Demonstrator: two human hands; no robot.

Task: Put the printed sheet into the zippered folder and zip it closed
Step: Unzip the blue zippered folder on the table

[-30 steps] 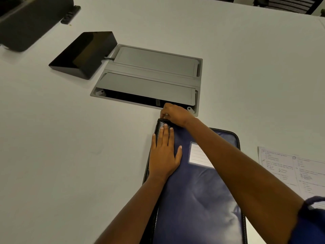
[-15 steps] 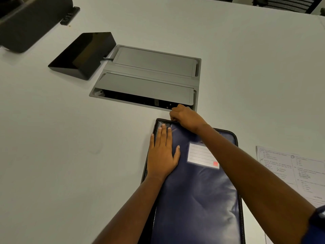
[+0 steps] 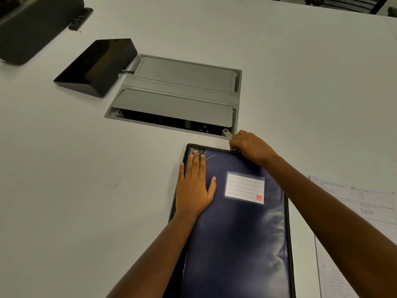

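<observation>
On the tabletop [image 3: 86, 190], directly in front of the person, lies one zippered folder [image 3: 236, 244]; its long axis runs away from the person, label side up. At its far left corner the left hand [image 3: 194, 188] lies flat, fingers straight and close together, pressing the cover down; at the far edge, right of centre, the right hand [image 3: 250, 147] has its fingers curled and pinches the folder's zip line; the pull itself is hidden under the fingers. To the right of the folder, separated from it by a strip of bare tabletop, lies the printed sheet [image 3: 365, 203]; it is outside the folder. The right hand is the nearer one to the sheet; the transfer is therefore judged a leftward move once the zip is open. Count: two hands; one folder; one sheet certain; a second sheet beneath it cannot be confirmed.
</observation>
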